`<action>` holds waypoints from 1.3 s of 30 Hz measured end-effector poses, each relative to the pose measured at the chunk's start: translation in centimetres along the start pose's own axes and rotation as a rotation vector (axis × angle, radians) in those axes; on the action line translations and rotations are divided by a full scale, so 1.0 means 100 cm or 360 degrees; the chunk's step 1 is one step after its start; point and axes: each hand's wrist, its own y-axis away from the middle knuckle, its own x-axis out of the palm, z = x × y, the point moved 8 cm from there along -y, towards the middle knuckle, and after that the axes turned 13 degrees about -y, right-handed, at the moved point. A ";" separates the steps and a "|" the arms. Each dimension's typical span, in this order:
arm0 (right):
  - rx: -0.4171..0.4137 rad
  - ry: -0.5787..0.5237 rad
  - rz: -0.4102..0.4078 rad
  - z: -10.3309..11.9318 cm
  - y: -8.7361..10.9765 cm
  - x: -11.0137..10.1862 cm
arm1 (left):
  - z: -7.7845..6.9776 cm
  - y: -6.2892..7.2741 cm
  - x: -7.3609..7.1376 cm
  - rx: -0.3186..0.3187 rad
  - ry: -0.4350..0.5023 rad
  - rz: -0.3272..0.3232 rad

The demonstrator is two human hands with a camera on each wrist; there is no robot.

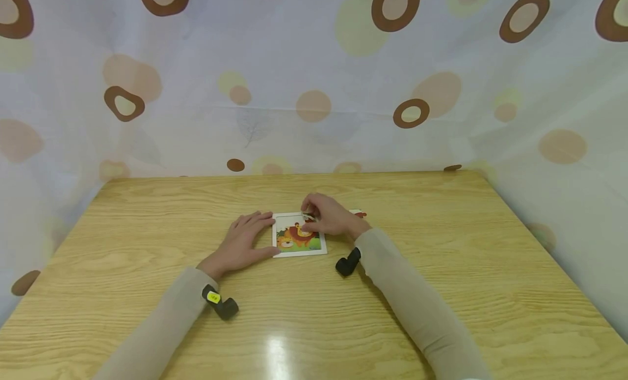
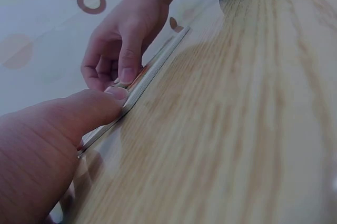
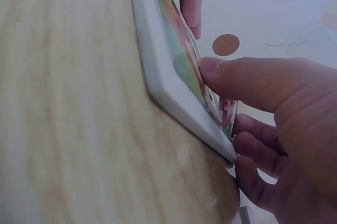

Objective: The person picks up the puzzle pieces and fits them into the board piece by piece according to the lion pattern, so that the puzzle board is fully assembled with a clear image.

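A white-framed jigsaw puzzle (image 1: 299, 253) with a cartoon lion picture lies flat on the table. Its upper left part shows bare white backing. My left hand (image 1: 243, 239) rests at the frame's left side, fingers stretched along the edge and thumb on the lower left corner. Over the upper right of the puzzle, my right hand (image 1: 330, 215) pinches a puzzle piece (image 1: 309, 217) that stands tilted; the fingers cover much of it. In the right wrist view, the right thumb touches the picture surface and the other fingers curl by the frame (image 3: 174, 95).
Another colourful piece (image 1: 360, 212) lies on the wooden table (image 1: 294, 325) just beyond my right wrist, partly hidden by it. A patterned cloth (image 1: 314, 140) hangs behind the table and along its sides. Each wrist bears a small black camera (image 1: 348, 262).
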 end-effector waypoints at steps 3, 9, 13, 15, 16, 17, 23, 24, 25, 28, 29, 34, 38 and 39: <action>-0.0011 -0.0013 -0.0042 0.000 0.002 0.000 | 0.000 0.000 0.000 0.0002 -0.0012 0.0004; -0.0019 -0.0088 -0.0169 -0.001 0.004 -0.006 | 0.000 -0.001 -0.001 0.0009 -0.0014 -0.0012; -0.0055 -0.0099 -0.0240 0.001 0.005 -0.011 | 0.000 -0.002 -0.001 0.0013 -0.0015 -0.0027; -0.0081 -0.0113 -0.0257 0.002 0.006 -0.013 | 0.000 -0.003 -0.001 0.0014 -0.0018 -0.0026; -0.0095 -0.0108 -0.0263 0.003 0.006 -0.013 | 0.000 -0.003 -0.001 0.0012 -0.0016 -0.0024; -0.0109 -0.0105 -0.0270 0.003 0.007 -0.014 | 0.000 -0.003 -0.001 0.0009 -0.0014 -0.0023; -0.0179 -0.0070 -0.0362 0.000 0.012 -0.018 | -0.001 -0.001 -0.002 0.0003 -0.0020 -0.0030; -0.0191 -0.0068 -0.0383 -0.001 0.014 -0.019 | -0.001 -0.001 -0.002 0.0003 -0.0017 -0.0028; -0.0205 -0.0070 -0.0405 -0.002 0.016 -0.019 | -0.002 0.000 -0.001 0.0003 -0.0012 -0.0025; -0.0230 -0.0087 -0.0465 -0.004 0.022 -0.022 | -0.001 0.001 0.001 0.0006 -0.0013 -0.0021; -0.0239 -0.0082 -0.0480 -0.005 0.024 -0.022 | -0.001 0.001 0.001 0.0008 -0.0020 -0.0022; -0.0243 -0.0038 -0.0504 -0.009 0.031 -0.026 | -0.001 0.001 0.002 0.0007 -0.0027 -0.0018; -0.0285 -0.0017 -0.0517 -0.009 0.036 -0.029 | -0.002 0.001 0.001 0.0001 -0.0008 -0.0010; -0.0301 -0.0012 -0.0524 -0.009 0.037 -0.030 | -0.003 0.002 0.000 0.0001 -0.0006 -0.0007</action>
